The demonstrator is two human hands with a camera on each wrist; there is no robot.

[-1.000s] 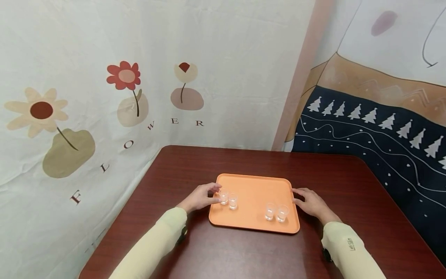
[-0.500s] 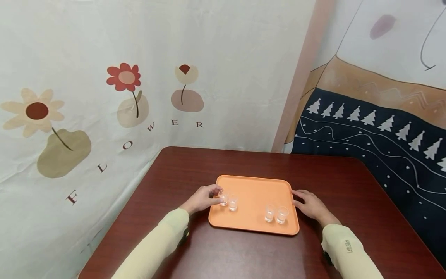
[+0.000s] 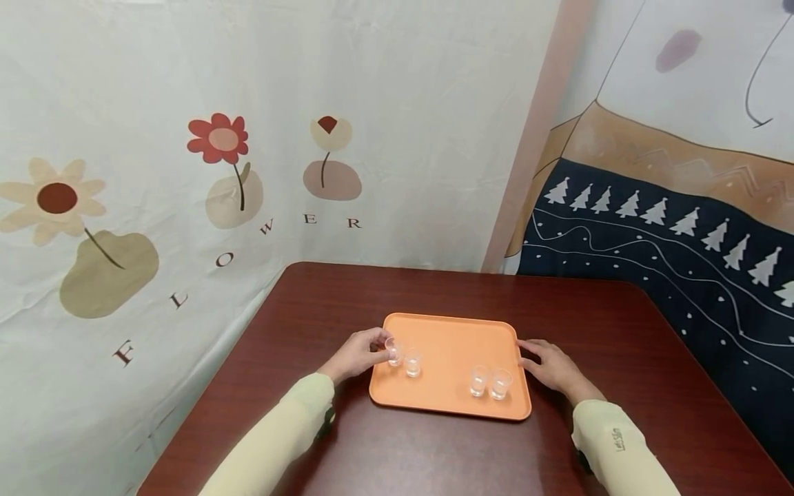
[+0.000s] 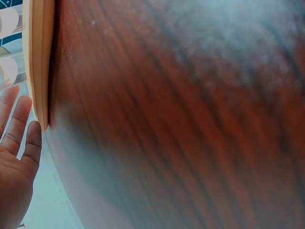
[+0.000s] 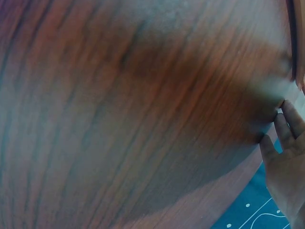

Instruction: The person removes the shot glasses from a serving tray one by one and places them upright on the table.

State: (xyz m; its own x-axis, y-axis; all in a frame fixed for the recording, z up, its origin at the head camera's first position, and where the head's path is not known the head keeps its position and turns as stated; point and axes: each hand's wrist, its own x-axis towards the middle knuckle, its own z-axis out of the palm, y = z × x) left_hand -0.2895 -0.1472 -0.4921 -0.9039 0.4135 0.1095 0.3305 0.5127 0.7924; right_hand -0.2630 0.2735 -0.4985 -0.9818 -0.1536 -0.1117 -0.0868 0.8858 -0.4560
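An orange tray (image 3: pixel 448 344) lies on the table, bearing several small clear shot glasses. My left hand (image 3: pixel 358 354) is at its left side, pinching the leftmost shot glass (image 3: pixel 393 350) between thumb and fingers. Just right of that stands a second shot glass (image 3: pixel 413 364). Two more, a third shot glass (image 3: pixel 478 381) and a fourth-placed neighbour glass (image 3: pixel 500 386), stand side by side near the front right corner. My right hand (image 3: pixel 553 365) rests with thumb and extended fingers at the tray's right edge. In the left wrist view, the left hand (image 4: pixel 16 162) reaches past the tray's rim (image 4: pixel 40 62).
The dark red-brown wooden table (image 3: pixel 347 296) spreads around the tray on all sides. Behind it hangs a pale cloth (image 3: pixel 422 138) printed with flowers. A navy cloth with white trees (image 3: pixel 670 255) borders the right side.
My left fingers have closed round the leftmost shot glass, which has shifted slightly left, away from its neighbour. The right hand stays at the tray's edge. The head view has shifted a little.
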